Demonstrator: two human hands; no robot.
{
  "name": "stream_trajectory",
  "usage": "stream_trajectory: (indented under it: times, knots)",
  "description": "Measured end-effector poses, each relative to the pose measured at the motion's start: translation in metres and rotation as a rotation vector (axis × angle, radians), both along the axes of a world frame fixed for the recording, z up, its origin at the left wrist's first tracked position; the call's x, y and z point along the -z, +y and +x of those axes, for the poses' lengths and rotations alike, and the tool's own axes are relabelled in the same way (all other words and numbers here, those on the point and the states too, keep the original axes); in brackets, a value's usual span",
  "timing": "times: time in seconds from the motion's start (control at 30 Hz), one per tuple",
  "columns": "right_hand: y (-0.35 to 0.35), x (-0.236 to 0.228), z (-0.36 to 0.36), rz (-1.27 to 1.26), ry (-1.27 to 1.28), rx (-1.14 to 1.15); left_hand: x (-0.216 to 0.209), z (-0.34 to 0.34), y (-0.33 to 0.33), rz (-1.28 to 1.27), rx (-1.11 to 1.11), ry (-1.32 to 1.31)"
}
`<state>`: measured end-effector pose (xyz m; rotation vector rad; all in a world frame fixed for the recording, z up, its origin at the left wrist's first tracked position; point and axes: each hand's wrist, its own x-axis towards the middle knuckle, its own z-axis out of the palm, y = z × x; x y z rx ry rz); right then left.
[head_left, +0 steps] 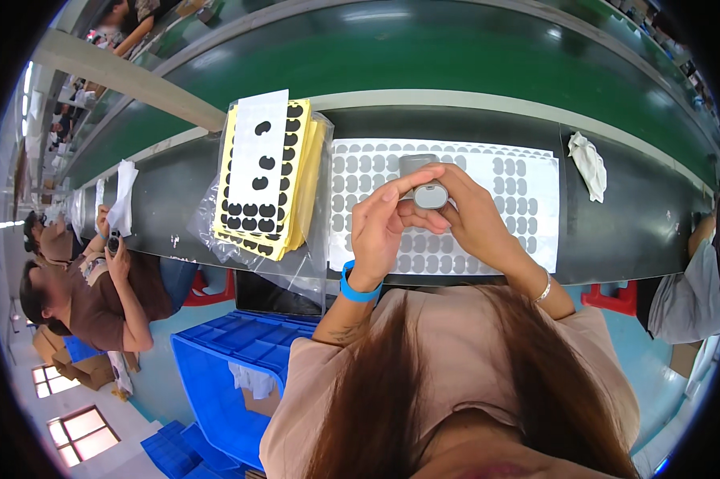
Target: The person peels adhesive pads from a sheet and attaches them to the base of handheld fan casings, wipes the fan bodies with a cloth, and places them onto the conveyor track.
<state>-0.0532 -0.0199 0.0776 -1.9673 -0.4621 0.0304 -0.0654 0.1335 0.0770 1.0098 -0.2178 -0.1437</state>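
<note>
Both my hands meet over a white sheet of grey stickers on the black bench. Between them is a small grey device with a rounded, light-rimmed end face. My left hand holds it from the left, fingers bent around its near side and top. My right hand closes on it from the right, fingertips meeting the left ones above it. Just beyond the fingers shows a darker grey rounded piece; whether it belongs to the device I cannot tell.
Left of the sheet, a stack of yellow sheets with black stickers lies in clear plastic, a white strip on top. A white cloth lies right. Beyond runs a green conveyor belt. A blue crate stands lower left; a co-worker sits left.
</note>
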Motion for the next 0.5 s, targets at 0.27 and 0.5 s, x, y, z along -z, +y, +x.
stream_trajectory:
  times: [0.27,0.5]
  knots:
    - [-0.008,0.005,0.0,-0.004,-0.069,0.011,-0.001,-0.003,-0.015,0.182,-0.027,-0.074]
    - [-0.007,0.004,-0.005,-0.136,-0.187,0.044,0.001,-0.01,-0.015,0.291,-0.164,-0.139]
